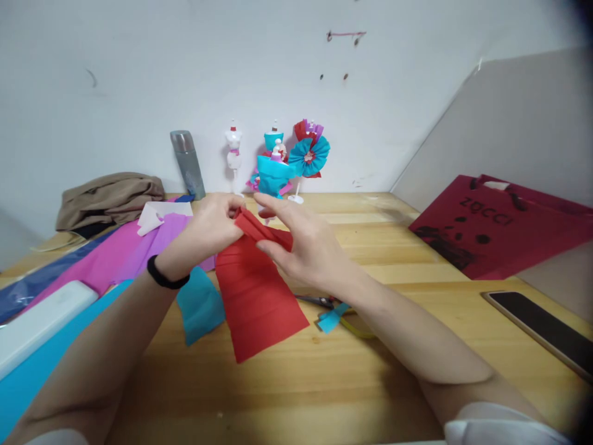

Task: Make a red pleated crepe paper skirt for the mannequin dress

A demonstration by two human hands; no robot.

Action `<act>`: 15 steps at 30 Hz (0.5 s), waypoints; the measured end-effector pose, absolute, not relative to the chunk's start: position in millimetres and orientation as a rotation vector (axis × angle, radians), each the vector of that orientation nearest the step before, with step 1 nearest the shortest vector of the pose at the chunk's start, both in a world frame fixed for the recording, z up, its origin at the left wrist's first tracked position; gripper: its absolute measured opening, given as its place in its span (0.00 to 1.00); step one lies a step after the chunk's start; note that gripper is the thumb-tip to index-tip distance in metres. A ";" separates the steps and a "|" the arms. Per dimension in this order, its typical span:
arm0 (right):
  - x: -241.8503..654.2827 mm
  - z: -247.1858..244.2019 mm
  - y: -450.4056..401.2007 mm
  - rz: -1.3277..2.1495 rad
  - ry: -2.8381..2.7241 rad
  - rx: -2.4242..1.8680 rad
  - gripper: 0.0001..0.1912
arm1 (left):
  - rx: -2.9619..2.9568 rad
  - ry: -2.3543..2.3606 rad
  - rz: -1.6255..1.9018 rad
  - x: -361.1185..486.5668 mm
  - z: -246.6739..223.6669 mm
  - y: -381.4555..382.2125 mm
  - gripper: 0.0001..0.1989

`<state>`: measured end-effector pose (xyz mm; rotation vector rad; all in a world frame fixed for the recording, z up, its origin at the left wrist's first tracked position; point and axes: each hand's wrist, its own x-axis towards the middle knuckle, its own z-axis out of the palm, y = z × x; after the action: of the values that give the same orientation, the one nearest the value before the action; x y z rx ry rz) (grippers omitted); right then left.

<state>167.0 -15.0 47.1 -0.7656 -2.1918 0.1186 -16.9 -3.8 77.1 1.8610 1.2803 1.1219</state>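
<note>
The left hand (215, 219) pinches the folded upper edge of the red crepe paper (259, 303), and the right hand (310, 241) keeps thumb and fingers parted around this fold, over the wooden table (278, 402). Near the paper are a blue crepe piece (201, 306) and the scissors (319, 301), whose yellow handle is partly covered by the right forearm (393, 321). Behind stand small dress forms (234, 145) and a grey bottle (189, 167), while the smartphone (542, 330) lies well apart, at right.
</note>
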 end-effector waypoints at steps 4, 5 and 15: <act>165.8 45.1 -7.1 0.298 -2.065 -0.890 0.08 | 2.059 1.379 1.007 -13.5 69.7 1.1 0.06; 166.8 46.4 -4.3 0.379 -2.013 -0.917 0.08 | 2.060 1.351 0.981 -13.2 68.8 1.9 0.05; 185.4 58.3 27.9 1.048 -1.453 -0.813 0.09 | 1.835 1.075 0.673 -33.8 63.9 17.5 0.10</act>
<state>185.4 27.9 58.3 -0.8134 -1.4530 1.0479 -33.8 17.5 63.9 1.8347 1.0753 0.6732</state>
